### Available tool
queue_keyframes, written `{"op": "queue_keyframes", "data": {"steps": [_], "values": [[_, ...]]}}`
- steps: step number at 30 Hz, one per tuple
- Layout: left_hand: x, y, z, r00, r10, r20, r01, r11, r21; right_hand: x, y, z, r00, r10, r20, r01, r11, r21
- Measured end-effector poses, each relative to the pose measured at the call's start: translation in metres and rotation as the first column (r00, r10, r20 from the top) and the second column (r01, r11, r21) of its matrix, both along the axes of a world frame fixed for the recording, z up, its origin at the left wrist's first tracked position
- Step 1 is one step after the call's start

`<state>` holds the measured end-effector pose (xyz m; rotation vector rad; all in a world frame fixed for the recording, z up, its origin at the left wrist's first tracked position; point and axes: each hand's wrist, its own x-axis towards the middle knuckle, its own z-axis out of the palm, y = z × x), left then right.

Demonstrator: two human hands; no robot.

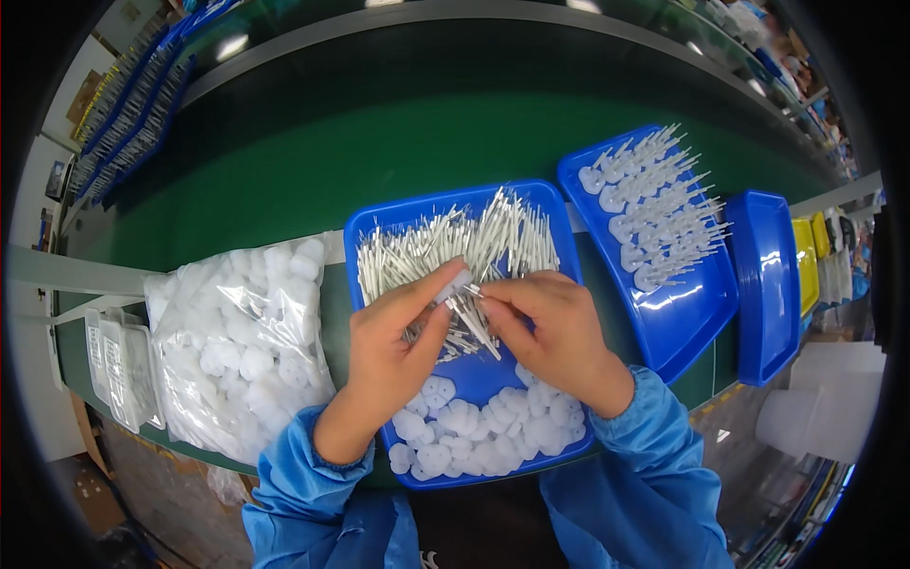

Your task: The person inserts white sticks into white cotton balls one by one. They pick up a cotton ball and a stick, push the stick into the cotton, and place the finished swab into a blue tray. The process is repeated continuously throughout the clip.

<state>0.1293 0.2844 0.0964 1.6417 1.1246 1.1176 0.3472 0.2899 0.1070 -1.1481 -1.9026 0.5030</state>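
Observation:
My left hand (393,332) pinches a white plastic disc (453,286) between thumb and fingers, over the middle of a blue tray (488,381). Several thin white rods with metallic tips (479,327) appear to hang below the disc; whether all are fixed in it I cannot tell. At the disc's right side, my right hand (559,327) grips a thin white rod (475,290) by thumb and forefinger. A dense pile of similar rods (427,242) fills the tray's far part. Loose white discs (483,436) lie in its near part.
Left of the tray lies a clear bag of white discs (242,346), beside clear plastic boxes (123,365). Rightward, another blue tray (668,327) bears rows of discs with upright rods (654,209). Farther right is a blue tray (766,284). A green conveyor belt (284,171) runs behind.

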Motion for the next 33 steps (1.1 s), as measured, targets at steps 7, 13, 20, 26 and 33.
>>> {"op": "queue_keyframes", "data": {"steps": [7, 13, 20, 26, 33], "values": [[0.003, 0.002, 0.004, 0.988, 0.051, -0.148, -0.015, 0.971, 0.237, 0.001, -0.001, 0.004, 1.0, 0.017, 0.026, -0.013, 0.992, -0.128], [0.004, -0.004, 0.009, 0.955, 0.105, -0.277, -0.033, 0.966, 0.255, -0.007, -0.004, 0.008, 0.94, -0.125, 0.318, 0.017, 0.947, 0.321], [0.004, -0.006, 0.006, 0.963, 0.101, -0.249, -0.051, 0.978, 0.201, -0.002, 0.001, 0.004, 0.967, -0.039, 0.253, -0.042, 0.95, 0.309], [0.003, -0.008, 0.009, 0.964, 0.062, -0.258, -0.012, 0.981, 0.191, -0.001, 0.001, 0.002, 0.988, 0.0, 0.156, -0.034, 0.977, 0.213], [0.006, -0.005, 0.004, 0.993, 0.023, 0.116, -0.024, 1.0, 0.005, 0.009, -0.001, 0.008, 0.998, 0.002, 0.064, -0.007, 0.997, 0.072]]}}
